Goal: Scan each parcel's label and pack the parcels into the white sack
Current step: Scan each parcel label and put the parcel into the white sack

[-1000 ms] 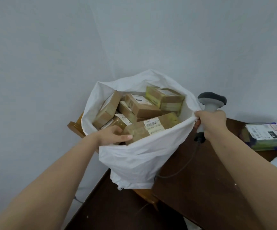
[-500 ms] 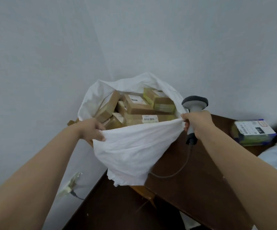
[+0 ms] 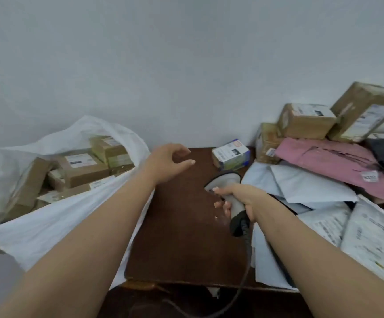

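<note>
Head view: right hand [image 3: 239,198] holds the scanner [image 3: 226,191]; left hand [image 3: 168,162] is wide, empty. Beside the scanner, the small box [image 3: 231,154] looks light, stiff; grab its sides.

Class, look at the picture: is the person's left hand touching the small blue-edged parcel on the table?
Apart. The head view shows bare brown table between the left hand's fingertips and the small blue-edged parcel.

white sack [image 3: 55,216]: open-mouthed at the left; filled with brown boxes [image 3: 83,168] bearing white labels
scanner [image 3: 230,193]: grey, corded; gripped in the right hand [image 3: 243,198]
unpacked parcels [image 3: 324,171]: cartons, pink and white mailers heaped at the right on the counter [image 3: 186,237]
</note>
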The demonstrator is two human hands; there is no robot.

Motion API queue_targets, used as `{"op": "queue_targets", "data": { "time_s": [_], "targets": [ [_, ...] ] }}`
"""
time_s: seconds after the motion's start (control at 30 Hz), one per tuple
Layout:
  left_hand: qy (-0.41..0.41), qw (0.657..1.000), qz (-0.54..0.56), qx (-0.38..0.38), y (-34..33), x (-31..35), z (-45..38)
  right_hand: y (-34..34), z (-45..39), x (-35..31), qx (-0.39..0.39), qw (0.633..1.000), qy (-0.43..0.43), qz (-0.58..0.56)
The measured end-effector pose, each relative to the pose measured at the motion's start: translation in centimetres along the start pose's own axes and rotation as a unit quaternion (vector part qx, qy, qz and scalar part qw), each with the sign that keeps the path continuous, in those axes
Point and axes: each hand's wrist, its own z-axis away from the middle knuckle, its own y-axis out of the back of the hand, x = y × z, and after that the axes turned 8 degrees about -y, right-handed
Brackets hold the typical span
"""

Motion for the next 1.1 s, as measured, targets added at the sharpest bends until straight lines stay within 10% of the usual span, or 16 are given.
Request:
{"op": "queue_targets", "data": {
  "time_s": [0.63, 1.1],
  "targets": [
    [-0.113, 0.955, 0.072, -0.265, -25.6, 16.3, -10.8, 27.6, 8.3, 4.1, 0.224, 0.946, 0.114, -0.203],
    [0.012, 0.947, 0.138, -0.29, -32.5, 20.6, -16.0, 32.7, 7.9, 3.1, 0.243, 0.928, 0.142, -0.243]
  ]
}}
